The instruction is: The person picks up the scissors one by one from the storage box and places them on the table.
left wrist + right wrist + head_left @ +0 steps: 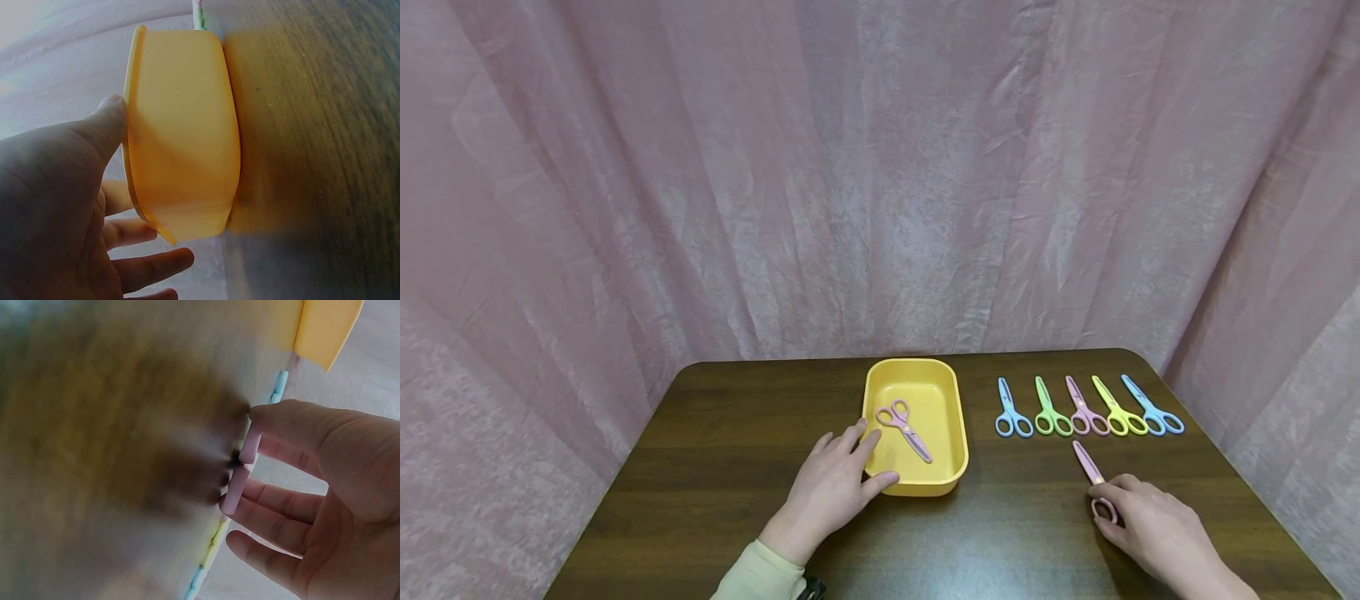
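Note:
In the head view my right hand (1153,525) pinches the handles of pink scissors (1087,463) at the table's right side, blades pointing away. The right wrist view shows the pink handle loops (236,487) between thumb and fingers, down at the tabletop. My left hand (835,487) rests at the near left corner of a yellow tray (951,483), fingers spread and fairly straight. In the left wrist view its thumb touches the tray's rim (129,144). Inside the tray lies another pair of pink scissors (907,432), handles toward the far left.
Behind the right hand, a row of scissors lies on the brown table (737,467): blue (1009,412), green (1050,410), pink (1084,410), yellow (1117,410) and blue (1152,410). A pink curtain (880,183) hangs behind the table.

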`<state>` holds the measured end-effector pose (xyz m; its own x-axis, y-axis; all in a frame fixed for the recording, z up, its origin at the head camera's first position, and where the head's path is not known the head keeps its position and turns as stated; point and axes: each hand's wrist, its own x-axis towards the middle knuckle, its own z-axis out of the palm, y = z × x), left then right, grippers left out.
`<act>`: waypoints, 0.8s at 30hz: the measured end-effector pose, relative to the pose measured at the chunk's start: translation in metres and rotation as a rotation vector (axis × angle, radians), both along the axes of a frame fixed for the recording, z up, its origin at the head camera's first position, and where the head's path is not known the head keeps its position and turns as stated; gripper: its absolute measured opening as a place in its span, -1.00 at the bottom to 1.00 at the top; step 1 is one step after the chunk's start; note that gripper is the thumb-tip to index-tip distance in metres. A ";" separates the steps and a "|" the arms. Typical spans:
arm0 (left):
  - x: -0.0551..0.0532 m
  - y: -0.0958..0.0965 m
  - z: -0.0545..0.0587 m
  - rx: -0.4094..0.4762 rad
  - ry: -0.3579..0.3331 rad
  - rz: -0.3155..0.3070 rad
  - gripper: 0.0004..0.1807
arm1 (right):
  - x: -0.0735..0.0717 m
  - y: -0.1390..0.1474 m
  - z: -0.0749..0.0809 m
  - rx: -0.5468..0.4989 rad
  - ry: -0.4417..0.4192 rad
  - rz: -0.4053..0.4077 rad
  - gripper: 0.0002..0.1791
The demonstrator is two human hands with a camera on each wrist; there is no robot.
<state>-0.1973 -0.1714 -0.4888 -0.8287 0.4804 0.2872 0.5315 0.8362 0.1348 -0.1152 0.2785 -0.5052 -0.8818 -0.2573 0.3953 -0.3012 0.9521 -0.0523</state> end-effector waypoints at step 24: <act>0.001 0.002 0.002 0.004 0.005 -0.001 -0.22 | 0.021 -0.008 0.006 -0.006 -0.149 -0.040 -0.37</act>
